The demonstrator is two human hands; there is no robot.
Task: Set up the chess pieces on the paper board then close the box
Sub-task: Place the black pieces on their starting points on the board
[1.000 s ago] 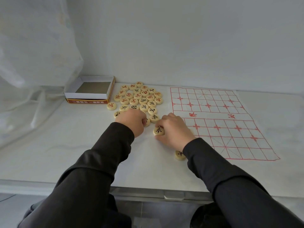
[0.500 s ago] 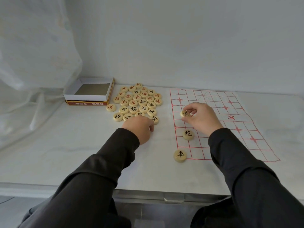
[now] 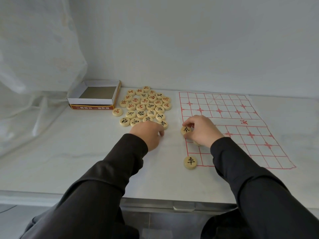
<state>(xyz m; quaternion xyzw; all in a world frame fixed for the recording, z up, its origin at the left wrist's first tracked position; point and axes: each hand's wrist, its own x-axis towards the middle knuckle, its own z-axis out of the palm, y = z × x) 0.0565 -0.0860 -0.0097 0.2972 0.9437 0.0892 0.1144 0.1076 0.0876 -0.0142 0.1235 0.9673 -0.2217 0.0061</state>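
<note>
Wooden discs lie in a pile (image 3: pixel 146 107) left of the paper board (image 3: pixel 224 104), and the right hand (image 3: pixel 202 131) pinches one black-marked piece (image 3: pixel 186 130) between thumb and curled fingers at the board's left edge line. It should, I judge, go down flat and centred on a line crossing, clear of the corner piece (image 3: pixel 190 162) nearer the person. The left hand (image 3: pixel 148 133) rests at the pile's near edge, fingers bent down, though I cannot tell whether they hold anything; the open box (image 3: pixel 91 101) sits far left.
</note>
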